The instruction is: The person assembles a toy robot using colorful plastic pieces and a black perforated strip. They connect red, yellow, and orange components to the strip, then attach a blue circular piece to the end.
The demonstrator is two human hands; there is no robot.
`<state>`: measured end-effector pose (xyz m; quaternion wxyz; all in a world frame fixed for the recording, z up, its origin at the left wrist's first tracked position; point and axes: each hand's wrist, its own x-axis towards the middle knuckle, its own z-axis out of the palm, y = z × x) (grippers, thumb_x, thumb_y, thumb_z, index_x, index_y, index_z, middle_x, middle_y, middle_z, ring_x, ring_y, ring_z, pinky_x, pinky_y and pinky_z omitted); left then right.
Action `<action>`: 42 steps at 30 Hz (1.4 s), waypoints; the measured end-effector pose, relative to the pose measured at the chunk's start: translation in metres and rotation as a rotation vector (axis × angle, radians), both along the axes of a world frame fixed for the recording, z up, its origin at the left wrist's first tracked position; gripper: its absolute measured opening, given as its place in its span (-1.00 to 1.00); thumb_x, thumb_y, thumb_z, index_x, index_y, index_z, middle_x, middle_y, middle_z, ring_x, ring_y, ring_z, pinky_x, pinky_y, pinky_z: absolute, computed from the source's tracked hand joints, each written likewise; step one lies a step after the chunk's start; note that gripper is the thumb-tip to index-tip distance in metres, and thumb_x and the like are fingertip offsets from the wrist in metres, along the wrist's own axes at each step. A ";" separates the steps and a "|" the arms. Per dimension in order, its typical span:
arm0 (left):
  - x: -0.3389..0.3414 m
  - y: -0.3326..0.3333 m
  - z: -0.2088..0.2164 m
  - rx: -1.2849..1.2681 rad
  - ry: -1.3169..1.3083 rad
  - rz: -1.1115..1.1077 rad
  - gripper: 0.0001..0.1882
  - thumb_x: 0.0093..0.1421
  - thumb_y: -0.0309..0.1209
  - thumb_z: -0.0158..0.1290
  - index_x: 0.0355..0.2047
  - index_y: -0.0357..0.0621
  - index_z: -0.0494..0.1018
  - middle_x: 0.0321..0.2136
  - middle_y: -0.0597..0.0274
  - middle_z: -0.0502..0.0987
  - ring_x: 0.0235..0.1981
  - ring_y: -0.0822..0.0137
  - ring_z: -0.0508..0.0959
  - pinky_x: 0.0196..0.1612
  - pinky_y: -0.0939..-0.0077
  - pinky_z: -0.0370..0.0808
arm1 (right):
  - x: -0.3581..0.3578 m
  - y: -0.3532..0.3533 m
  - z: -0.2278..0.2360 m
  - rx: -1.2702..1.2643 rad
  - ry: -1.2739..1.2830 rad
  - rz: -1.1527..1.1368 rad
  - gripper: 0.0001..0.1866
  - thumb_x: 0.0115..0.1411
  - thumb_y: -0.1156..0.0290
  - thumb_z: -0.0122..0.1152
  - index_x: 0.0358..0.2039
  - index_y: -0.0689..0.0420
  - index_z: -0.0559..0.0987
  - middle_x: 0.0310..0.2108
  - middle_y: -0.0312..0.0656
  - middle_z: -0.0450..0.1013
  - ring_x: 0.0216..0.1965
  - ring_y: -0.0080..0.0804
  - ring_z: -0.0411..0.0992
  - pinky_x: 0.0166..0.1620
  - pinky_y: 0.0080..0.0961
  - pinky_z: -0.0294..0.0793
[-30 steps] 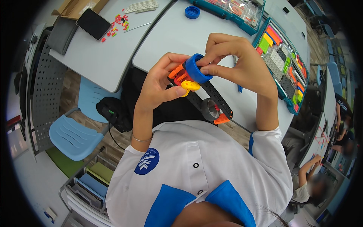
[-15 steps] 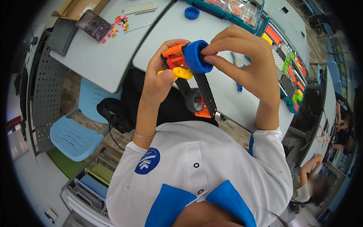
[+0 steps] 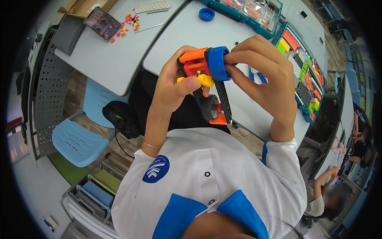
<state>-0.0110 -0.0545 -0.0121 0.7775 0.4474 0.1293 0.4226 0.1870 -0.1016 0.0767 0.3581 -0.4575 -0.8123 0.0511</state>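
Note:
Held up over the near table edge is a toy vehicle model [image 3: 195,69] built from orange, red, yellow and black plastic pieces. My left hand [image 3: 173,81] wraps round its left side, thumb against a yellow piece [image 3: 205,80]. On the model's right side sits a blue wheel [image 3: 219,63]. My right hand [image 3: 262,71] is closed at this wheel, with thumb and fingertips reaching into its open face; any small part between them is hidden. Below hang a black perforated beam [image 3: 224,97] and a dark grey wheel [image 3: 213,106].
Another blue wheel [image 3: 207,14] lies on the white table [image 3: 179,30]. Teal cases of building parts [image 3: 300,63] stand at the right and back. A phone [image 3: 102,24], scattered small pieces [image 3: 129,24] and a thin rod [image 3: 149,28] are on the left table. Another person [image 3: 328,195] sits far right.
Both hands and the model have shifted slightly right and down in the picture. The model is turned a little, showing more of its orange and red side. My right fingers remain at the blue wheel.

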 end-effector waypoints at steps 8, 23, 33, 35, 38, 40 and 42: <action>-0.002 0.005 -0.007 -0.029 0.089 0.112 -0.39 0.09 -0.30 0.24 0.07 -0.37 0.29 -0.23 0.06 0.54 -0.25 0.31 0.60 -0.14 0.50 0.56 | 0.038 0.030 -0.011 -0.154 0.190 0.092 -0.91 0.05 0.57 0.35 -0.38 0.18 0.65 -0.40 -0.21 0.57 -0.33 -0.34 0.53 -0.22 -0.50 0.50; -0.006 0.017 -0.034 0.132 0.204 0.287 -0.22 0.19 0.12 0.14 0.15 -0.29 0.28 -0.24 0.23 0.50 -0.32 0.49 0.54 -0.21 0.62 0.48 | 0.074 0.086 -0.116 -0.575 -0.316 -0.498 -0.66 0.05 0.22 0.41 -0.22 0.15 0.64 -0.36 -0.14 0.55 -0.29 -0.30 0.53 -0.20 -0.39 0.51; -0.012 0.014 -0.001 0.382 0.706 0.247 -0.44 0.08 -0.48 0.32 0.08 -0.34 0.40 -0.23 0.29 0.44 -0.26 0.55 0.47 -0.25 0.71 0.38 | 0.038 0.145 -0.165 -0.009 -0.233 -0.326 -0.59 0.14 0.25 0.34 0.00 0.05 0.54 0.08 -0.08 0.36 0.02 -0.09 0.42 0.04 -0.33 0.45; -0.017 0.015 -0.005 0.400 0.705 0.221 -0.45 0.10 -0.52 0.28 0.10 -0.40 0.38 -0.19 0.26 0.43 -0.22 0.52 0.47 -0.21 0.69 0.40 | 0.041 0.146 -0.166 -0.060 -0.175 -0.322 -0.67 0.11 0.31 0.35 -0.12 0.11 0.57 0.08 -0.08 0.36 0.03 -0.07 0.42 0.04 -0.30 0.46; -0.022 0.015 -0.011 0.320 0.577 0.163 -0.43 0.14 -0.59 0.21 0.15 -0.47 0.33 -0.12 0.20 0.43 -0.14 0.49 0.50 -0.11 0.64 0.46 | 0.050 0.136 -0.160 -0.156 -0.028 -0.298 -0.75 0.11 0.35 0.36 -0.25 0.20 0.58 0.01 -0.09 0.44 -0.03 -0.16 0.47 0.01 -0.33 0.49; -0.023 0.013 -0.011 0.252 0.540 0.149 -0.44 0.15 -0.60 0.19 0.16 -0.47 0.32 -0.12 0.18 0.44 -0.15 0.46 0.53 -0.10 0.61 0.48 | 0.039 0.115 -0.120 -0.353 0.181 -0.245 -0.72 0.12 0.32 0.37 -0.23 0.22 0.58 -0.04 -0.12 0.49 -0.07 -0.26 0.50 -0.01 -0.39 0.51; -0.021 0.010 -0.005 0.191 0.544 0.132 -0.45 0.16 -0.60 0.17 0.16 -0.45 0.33 -0.14 0.17 0.46 -0.19 0.42 0.57 -0.12 0.61 0.50 | 0.041 0.104 -0.096 -0.385 0.387 -0.083 -0.68 0.15 0.27 0.39 -0.18 0.21 0.60 -0.12 -0.19 0.55 -0.11 -0.43 0.51 -0.03 -0.48 0.54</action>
